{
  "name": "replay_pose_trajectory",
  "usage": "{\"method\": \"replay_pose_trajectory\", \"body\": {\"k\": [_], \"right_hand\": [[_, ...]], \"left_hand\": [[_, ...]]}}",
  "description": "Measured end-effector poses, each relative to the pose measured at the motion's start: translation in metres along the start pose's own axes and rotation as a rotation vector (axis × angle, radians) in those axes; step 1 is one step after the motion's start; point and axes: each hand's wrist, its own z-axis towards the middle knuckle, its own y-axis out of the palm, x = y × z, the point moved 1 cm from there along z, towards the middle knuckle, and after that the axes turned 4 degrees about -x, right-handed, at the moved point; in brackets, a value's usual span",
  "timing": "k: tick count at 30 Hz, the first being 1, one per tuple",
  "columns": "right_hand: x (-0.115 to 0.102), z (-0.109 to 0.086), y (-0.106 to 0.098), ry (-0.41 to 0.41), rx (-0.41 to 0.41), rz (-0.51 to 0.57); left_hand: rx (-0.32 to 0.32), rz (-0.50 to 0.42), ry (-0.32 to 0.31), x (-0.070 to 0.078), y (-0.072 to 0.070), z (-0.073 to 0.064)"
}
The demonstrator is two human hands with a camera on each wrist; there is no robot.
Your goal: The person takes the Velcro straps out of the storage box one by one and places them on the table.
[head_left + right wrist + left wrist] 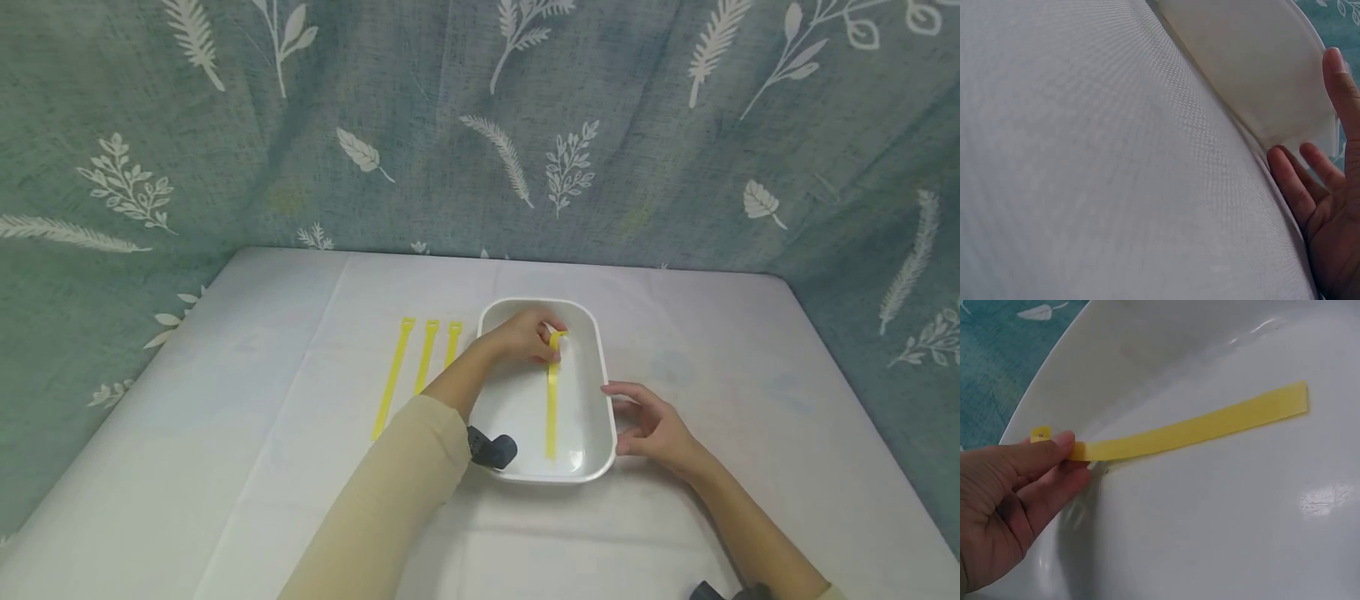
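My left hand (527, 335) is over the far part of a white plastic tray (513, 408) and pinches a flat yellow strap (552, 408) between thumb and fingers. In the left wrist view, the thumb grips the strap (1197, 430) near one end, and a small piece with a hole pokes up behind the thumb. Its other end reaches over the tray floor toward the near side. My right hand (651, 423) is at the tray's right side, fingers spread, fingertips at the outer wall. The right wrist view shows this hand (1335, 206) beside the tray wall (1254, 69).
Left of the tray lie three more yellow straps, the leftmost strap (392, 379), the middle strap (425, 358) and the right strap (453, 342), partly behind my left forearm. A white cloth (300, 467) covers the table. Patterned green-blue fabric (420, 167) hangs behind it.
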Motion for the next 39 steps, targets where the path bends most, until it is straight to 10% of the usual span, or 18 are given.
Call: {"method": "replay_pose_trajectory", "body": {"k": [22,39], "right_hand": [[0.001,-0.001,-0.001,0.002,0.014,-0.007],[0.002,0.000,0.000,-0.004,0.005,0.010]], "left_hand": [[-0.079,-0.215,0.138,0.006,-0.006,-0.008],[-0.018,-0.403,0.194,0.017,-0.012,-0.015]]}}
